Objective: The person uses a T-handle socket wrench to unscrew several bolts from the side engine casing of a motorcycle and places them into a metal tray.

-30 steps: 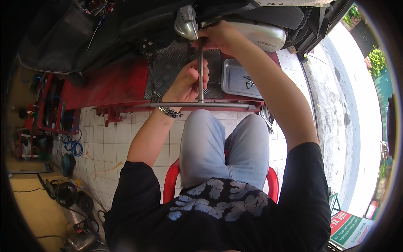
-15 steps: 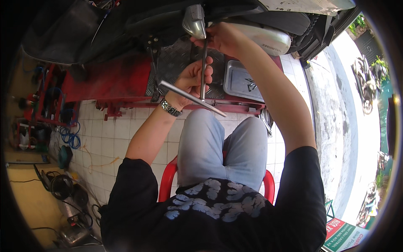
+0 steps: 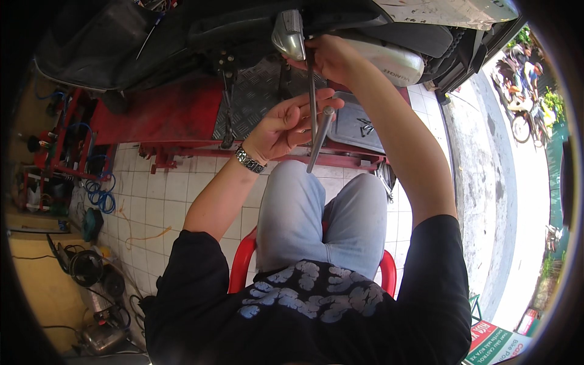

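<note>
A long steel T-handle wrench (image 3: 312, 91) points up toward the underside of a motorbike (image 3: 207, 30), its crossbar at the near end. My right hand (image 3: 333, 58) closes around the far end of the shaft, just beside a silver footrest (image 3: 288, 38) that hides some fingertips. Where the wrench tip meets the motorbike is hidden. My left hand (image 3: 281, 125), with a metal watch on its wrist, has its fingers stretched out next to the shaft and crossbar. It is not gripping the wrench; whether a finger touches it I cannot tell.
A grey metal tray (image 3: 350, 131) with several dark bolts (image 3: 367, 126) rests on the red lift platform (image 3: 164, 115). The motorbike's side stand (image 3: 227, 109) reaches down left of my left hand. A blue hose (image 3: 100, 198) lies coiled on the tiled floor.
The wrench's crossbar has turned from slanting sideways to nearly upright in view, and its shaft has shifted right. My left hand's fingers have uncurled from the shaft. My right hand stays near the footrest.
</note>
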Motion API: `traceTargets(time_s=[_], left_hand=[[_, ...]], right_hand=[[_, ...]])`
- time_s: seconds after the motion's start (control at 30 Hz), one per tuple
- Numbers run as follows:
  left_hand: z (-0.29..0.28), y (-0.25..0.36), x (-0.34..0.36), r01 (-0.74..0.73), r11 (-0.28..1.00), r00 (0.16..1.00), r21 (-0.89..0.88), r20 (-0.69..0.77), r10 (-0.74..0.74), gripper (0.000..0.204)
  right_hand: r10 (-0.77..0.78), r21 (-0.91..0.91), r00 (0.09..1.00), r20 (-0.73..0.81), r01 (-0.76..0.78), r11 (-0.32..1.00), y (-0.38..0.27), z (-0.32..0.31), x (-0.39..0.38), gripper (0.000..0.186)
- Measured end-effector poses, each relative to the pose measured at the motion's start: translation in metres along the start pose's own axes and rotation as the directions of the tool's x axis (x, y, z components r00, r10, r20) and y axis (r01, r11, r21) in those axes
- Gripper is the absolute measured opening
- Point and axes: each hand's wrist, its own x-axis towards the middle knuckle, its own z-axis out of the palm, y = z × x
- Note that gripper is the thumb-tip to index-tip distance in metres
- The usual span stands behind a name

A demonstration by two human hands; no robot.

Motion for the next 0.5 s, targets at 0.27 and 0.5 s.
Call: traceTargets(time_s=[0.27,0.5], left_hand=[[-0.04,-0.008,0.001,-0.156,0.986,0.987,0.052,0.058,0.153,0.042],[-0.068,-0.013,0.016,-0.089,0.99,0.966,0.107,0.25,0.06,0.063]], right_hand=[[0.0,-0.219,0.998,-0.07,-0.016,0.976,-0.003,0.006,-0.028,0.029],[-0.053,-0.369,0.995,-0.09,0.016,0.929,0.003,0.016,-0.044,0.023]])
